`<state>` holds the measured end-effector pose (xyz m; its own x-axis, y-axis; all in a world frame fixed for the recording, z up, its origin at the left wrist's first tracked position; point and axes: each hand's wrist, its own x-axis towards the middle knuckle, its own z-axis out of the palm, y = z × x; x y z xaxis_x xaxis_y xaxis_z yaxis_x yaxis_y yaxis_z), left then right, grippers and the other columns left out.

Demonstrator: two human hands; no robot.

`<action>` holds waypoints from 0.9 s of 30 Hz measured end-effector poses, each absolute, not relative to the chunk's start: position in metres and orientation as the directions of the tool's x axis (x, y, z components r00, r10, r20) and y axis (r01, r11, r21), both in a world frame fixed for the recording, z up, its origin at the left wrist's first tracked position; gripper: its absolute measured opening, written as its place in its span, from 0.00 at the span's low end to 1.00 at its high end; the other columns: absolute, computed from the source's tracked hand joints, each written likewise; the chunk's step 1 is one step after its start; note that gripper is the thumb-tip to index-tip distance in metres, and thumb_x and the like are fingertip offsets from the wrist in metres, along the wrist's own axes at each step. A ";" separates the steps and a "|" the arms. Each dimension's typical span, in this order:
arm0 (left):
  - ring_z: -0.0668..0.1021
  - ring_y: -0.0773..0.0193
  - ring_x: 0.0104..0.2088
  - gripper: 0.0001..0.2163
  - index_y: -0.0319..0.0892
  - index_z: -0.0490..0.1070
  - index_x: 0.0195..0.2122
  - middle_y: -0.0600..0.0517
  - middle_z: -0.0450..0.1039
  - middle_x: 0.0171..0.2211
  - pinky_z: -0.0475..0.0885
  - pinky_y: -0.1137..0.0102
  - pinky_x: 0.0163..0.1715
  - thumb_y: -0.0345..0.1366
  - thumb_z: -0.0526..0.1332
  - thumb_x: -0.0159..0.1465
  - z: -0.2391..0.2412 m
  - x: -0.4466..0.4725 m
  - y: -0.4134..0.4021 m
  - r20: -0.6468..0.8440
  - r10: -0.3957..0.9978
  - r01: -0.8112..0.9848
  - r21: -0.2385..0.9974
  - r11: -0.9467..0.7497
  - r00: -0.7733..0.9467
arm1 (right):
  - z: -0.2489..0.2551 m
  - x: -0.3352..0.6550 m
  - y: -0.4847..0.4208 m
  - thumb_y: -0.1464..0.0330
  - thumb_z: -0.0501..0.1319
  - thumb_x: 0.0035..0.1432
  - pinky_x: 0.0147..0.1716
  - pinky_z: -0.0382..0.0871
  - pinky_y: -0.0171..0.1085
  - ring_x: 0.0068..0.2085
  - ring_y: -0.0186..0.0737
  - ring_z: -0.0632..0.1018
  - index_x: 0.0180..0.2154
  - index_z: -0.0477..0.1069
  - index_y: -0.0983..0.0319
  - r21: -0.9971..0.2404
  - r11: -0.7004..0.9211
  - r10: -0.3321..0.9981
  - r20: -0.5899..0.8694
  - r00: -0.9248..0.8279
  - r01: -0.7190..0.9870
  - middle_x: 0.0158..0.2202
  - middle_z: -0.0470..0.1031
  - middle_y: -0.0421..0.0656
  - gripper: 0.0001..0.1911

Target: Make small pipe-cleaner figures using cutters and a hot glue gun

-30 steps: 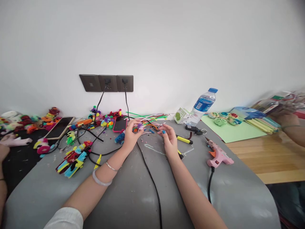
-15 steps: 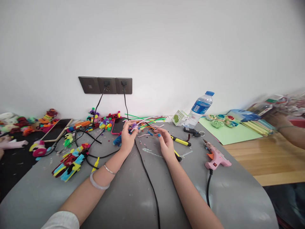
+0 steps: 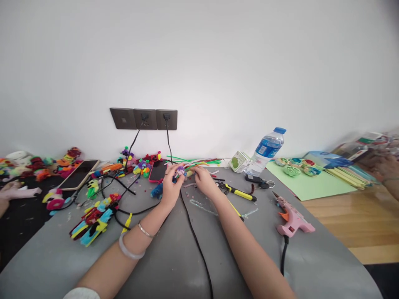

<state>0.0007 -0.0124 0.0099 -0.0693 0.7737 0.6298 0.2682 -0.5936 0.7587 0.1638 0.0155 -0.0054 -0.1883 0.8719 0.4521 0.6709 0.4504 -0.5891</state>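
Observation:
My left hand (image 3: 171, 186) is closed around a small fuzzy purple-and-white piece (image 3: 180, 172), which looks made of pipe cleaner. Close beside it, my right hand (image 3: 206, 182) has its fingers drawn together, pointing left toward that piece; what they pinch, if anything, is hidden. Just beyond both hands lies a bundle of coloured pipe cleaners (image 3: 207, 161). Yellow-and-black pliers (image 3: 240, 192) rest to the right of my right hand, partly behind the forearm. Under my left hand is a blue fuzzy piece (image 3: 156, 190), with a pink-edged phone (image 3: 157, 170) behind it.
A pink glue gun (image 3: 293, 220) lies at right, its cord toward me. Behind stand a tilted water bottle (image 3: 267, 149) and a small box (image 3: 239, 161), near keys (image 3: 260, 181). Black cables (image 3: 195, 234) cross the grey table. Pipe-cleaner figures (image 3: 95, 220) lie left. Other people's hands (image 3: 388, 170) show at the edges.
My right hand has moved left, closer to my left hand, and its fingers have come together. My left hand keeps the purple piece. The whole view has shifted slightly.

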 end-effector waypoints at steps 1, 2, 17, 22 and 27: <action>0.75 0.57 0.52 0.14 0.43 0.73 0.50 0.46 0.72 0.48 0.71 0.62 0.54 0.30 0.59 0.63 0.012 -0.001 -0.012 0.659 0.751 0.298 0.728 -0.617 -0.055 | -0.005 0.163 0.019 0.79 0.50 0.57 0.53 0.66 0.49 0.50 0.49 0.74 0.47 0.75 0.62 -0.587 0.457 0.869 0.457 -0.192 0.668 0.47 0.76 0.52 0.22; 0.75 0.57 0.52 0.13 0.44 0.73 0.50 0.46 0.72 0.48 0.70 0.61 0.55 0.31 0.60 0.64 0.016 -0.004 -0.012 0.695 0.718 0.342 0.681 -0.648 -0.023 | -0.006 0.163 0.021 0.79 0.50 0.56 0.52 0.66 0.49 0.49 0.49 0.74 0.47 0.74 0.61 -0.586 0.465 0.865 0.462 -0.198 0.664 0.46 0.76 0.51 0.22; 0.76 0.46 0.52 0.13 0.41 0.69 0.51 0.39 0.69 0.55 0.65 0.47 0.56 0.33 0.55 0.66 0.017 -0.065 0.022 0.532 0.844 0.882 0.429 -0.198 -0.069 | -0.013 0.168 0.011 0.74 0.53 0.56 0.45 0.69 0.46 0.42 0.46 0.75 0.45 0.71 0.60 -0.658 0.483 0.868 0.447 -0.216 0.578 0.40 0.76 0.47 0.15; 0.76 0.48 0.52 0.13 0.41 0.69 0.52 0.39 0.69 0.54 0.62 0.46 0.58 0.34 0.53 0.67 0.019 -0.062 0.018 0.517 0.855 0.917 0.360 -0.172 -0.043 | -0.006 0.168 0.009 0.65 0.58 0.58 0.41 0.70 0.43 0.40 0.45 0.77 0.41 0.70 0.60 -0.809 0.415 0.903 0.423 -0.079 0.416 0.38 0.77 0.46 0.09; 0.75 0.47 0.53 0.12 0.42 0.69 0.50 0.40 0.68 0.55 0.60 0.45 0.59 0.34 0.55 0.66 0.023 -0.063 0.018 0.505 0.862 0.896 0.405 -0.183 -0.052 | 0.000 0.167 0.010 0.52 0.63 0.55 0.33 0.69 0.40 0.34 0.43 0.77 0.37 0.70 0.60 -0.938 0.292 0.952 0.305 0.043 0.189 0.35 0.78 0.46 0.18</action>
<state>-0.0628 0.0179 0.0230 -0.0523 0.8615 0.5051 0.8959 -0.1830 0.4049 0.1669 0.0095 -0.0001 0.0426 0.9516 0.3045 0.1895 0.2916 -0.9376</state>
